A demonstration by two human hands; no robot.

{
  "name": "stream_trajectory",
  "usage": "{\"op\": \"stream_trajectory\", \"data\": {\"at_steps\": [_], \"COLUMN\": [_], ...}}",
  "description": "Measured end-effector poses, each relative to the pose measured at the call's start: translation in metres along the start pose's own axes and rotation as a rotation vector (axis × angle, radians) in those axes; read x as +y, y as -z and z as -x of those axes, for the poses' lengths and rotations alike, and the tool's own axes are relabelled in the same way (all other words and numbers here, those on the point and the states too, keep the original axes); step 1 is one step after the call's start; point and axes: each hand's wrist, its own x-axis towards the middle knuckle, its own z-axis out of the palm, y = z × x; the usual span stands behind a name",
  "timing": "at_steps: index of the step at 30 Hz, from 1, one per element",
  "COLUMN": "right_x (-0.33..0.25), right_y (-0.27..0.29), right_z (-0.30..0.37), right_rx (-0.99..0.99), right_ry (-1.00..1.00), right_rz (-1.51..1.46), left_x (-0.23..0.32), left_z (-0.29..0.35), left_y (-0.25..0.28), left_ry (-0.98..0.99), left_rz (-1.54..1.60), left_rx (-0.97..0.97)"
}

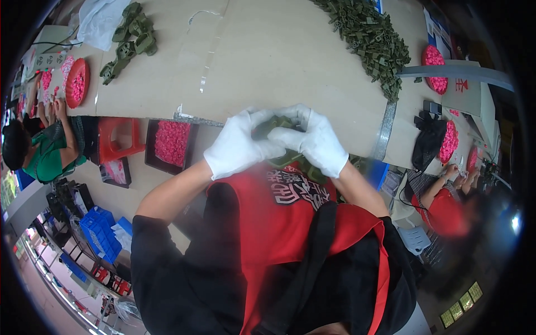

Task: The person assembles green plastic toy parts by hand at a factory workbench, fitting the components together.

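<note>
My left hand (239, 144) and my right hand (317, 138), both in white gloves, meet at the table's near edge in front of my red apron. Between them they grip an olive-green plastic part (271, 126), with fingers curled round it from both sides. Much of the part is covered by the gloves, so its exact kind cannot be made out. More green plastic (314, 170) shows below my right hand, against the apron. At the far left of the table lie several larger olive-green plastic pieces (134, 34).
A heap of small olive-green pieces (371, 47) covers the table's far right. A white plastic bag (101, 21) lies far left. A black crate of pink pieces (171, 144) and a red stool (120, 139) stand below the table's left edge. Co-workers sit at both sides.
</note>
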Motion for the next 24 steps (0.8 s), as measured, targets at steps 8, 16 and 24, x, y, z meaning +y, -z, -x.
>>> {"op": "stream_trajectory", "data": {"at_steps": [8, 16, 24], "right_x": [-0.002, -0.012, -0.011], "right_y": [0.034, 0.0, -0.038], "right_z": [-0.026, 0.005, -0.022], "right_rx": [-0.352, -0.134, -0.031], "right_ry": [0.106, 0.062, 0.042], "right_rz": [-0.057, 0.403, 0.58], "left_x": [-0.014, -0.004, -0.039], "left_z": [-0.012, 0.007, 0.004], "left_y": [-0.012, -0.006, 0.015], "left_ry": [0.162, 0.274, 0.146], "left_rz": [0.484, 0.544, 0.267], "left_rx": [-0.01, -0.011, 0.061]}}
